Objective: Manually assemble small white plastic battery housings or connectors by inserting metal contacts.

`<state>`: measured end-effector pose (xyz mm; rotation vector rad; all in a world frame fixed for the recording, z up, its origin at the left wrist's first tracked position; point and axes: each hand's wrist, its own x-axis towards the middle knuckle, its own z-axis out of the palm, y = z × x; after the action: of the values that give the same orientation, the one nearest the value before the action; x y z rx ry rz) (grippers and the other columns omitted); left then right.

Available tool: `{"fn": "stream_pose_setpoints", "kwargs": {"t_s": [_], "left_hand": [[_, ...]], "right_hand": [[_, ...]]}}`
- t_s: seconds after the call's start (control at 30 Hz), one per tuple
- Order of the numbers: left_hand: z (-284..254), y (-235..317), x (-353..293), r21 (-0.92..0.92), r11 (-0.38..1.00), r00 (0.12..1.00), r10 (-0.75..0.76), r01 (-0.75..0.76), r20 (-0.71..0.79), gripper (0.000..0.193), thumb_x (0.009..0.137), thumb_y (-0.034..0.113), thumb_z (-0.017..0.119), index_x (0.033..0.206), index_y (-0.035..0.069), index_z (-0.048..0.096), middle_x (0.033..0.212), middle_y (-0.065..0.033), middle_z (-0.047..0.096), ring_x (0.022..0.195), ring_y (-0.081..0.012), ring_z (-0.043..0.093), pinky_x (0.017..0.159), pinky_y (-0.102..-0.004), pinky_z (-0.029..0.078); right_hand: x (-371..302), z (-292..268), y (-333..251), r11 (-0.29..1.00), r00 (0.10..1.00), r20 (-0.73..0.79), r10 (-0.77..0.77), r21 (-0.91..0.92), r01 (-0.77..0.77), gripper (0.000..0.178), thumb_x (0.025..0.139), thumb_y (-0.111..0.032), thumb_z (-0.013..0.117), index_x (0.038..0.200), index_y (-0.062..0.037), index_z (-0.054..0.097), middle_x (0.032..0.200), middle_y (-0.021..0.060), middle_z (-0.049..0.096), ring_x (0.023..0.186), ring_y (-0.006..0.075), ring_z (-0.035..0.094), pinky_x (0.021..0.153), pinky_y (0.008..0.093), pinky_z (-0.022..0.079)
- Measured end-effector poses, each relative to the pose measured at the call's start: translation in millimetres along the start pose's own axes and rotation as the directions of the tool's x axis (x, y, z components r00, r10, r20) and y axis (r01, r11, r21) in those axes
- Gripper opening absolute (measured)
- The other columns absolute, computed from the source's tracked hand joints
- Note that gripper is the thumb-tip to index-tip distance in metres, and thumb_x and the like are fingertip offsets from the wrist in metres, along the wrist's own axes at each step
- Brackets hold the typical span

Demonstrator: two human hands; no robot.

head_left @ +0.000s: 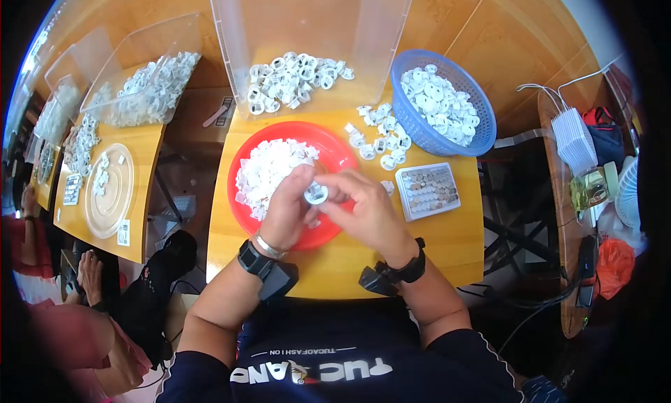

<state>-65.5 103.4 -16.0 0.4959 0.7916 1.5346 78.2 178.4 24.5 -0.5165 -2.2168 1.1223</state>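
Observation:
Between my two hands is a small round white plastic part (pixel 316 193) with a dark opening in its middle. My left hand (pixel 285 206) grips it from the left with closed fingers. The fingertips of my right hand (pixel 365 206) pinch or press its right side. Both hands are above a red round basin (pixel 334 141) that holds a heap of small white plastic pieces (pixel 269 167). Right of my right hand lies a clear tray (pixel 428 191) with rows of small round silvery pieces. Loose round white parts (pixel 381 141) are scattered beyond it.
A tall clear bin (pixel 314 25) with round white parts stands at the back. Beside it, a blue basket (pixel 402 109) holds more. At left is another table (pixel 140 193) with clear bins, where people sit. A side shelf (pixel 556 214) at right carries a white rack and bags.

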Motion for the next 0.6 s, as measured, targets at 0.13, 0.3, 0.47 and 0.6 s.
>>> {"fn": "stream_pose_setpoints", "kwargs": {"t_s": [0.13,0.3,0.47,0.6], "left_hand": [[2.8,2.6,0.1,0.136,0.991,0.998,0.026,-0.018,-0.058,0.023,0.098,0.03,0.042,0.095,0.008,0.049,0.074,-0.0035,0.055,0.049,-0.0075,0.042,0.044,-0.0213,0.034],[6.0,3.1,0.3,0.016,1.0,0.998,0.015,-0.015,-0.064,0.021,0.098,0.027,0.043,0.097,0.008,0.052,0.073,-0.0021,0.056,0.048,-0.007,0.043,0.043,-0.0208,0.035],[2.0,1.9,2.1,-0.071,0.997,0.999,-0.043,0.043,0.006,0.021,0.097,0.025,0.047,0.103,0.006,0.055,0.078,-0.0013,0.057,0.053,-0.0062,0.047,0.045,-0.0211,0.037],[11.0,-2.2,1.7,-0.172,0.985,0.999,0.006,0.003,0.052,0.028,0.095,0.026,0.05,0.112,0.004,0.05,0.094,-0.0069,0.06,0.071,-0.0145,0.058,0.055,-0.0258,0.046]], "right_hand": [[-2.1,5.8,3.7,0.999,1.0,0.003,0.001,-0.046,-0.001,0.035,0.076,-0.001,0.067,0.11,-0.0031,0.06,0.076,0.0091,0.057,0.063,0.0228,0.058,0.06,0.0337,0.048],[-2.4,9.3,5.4,0.996,0.996,-0.089,0.031,-0.076,-0.037,0.032,0.074,-0.004,0.072,0.103,-0.0036,0.059,0.078,0.0077,0.058,0.066,0.0195,0.06,0.062,0.0309,0.05],[-1.6,13.5,12.0,0.992,0.966,-0.248,0.069,0.119,-0.041,0.034,0.071,-0.007,0.077,0.099,-0.0039,0.059,0.082,0.0062,0.059,0.07,0.0159,0.061,0.064,0.0283,0.051],[-2.7,13.0,10.6,0.997,0.955,-0.29,0.058,0.072,-0.038,0.032,0.07,-0.009,0.078,0.095,-0.0042,0.058,0.083,0.0063,0.06,0.069,0.0166,0.061,0.063,0.0302,0.051]]}}
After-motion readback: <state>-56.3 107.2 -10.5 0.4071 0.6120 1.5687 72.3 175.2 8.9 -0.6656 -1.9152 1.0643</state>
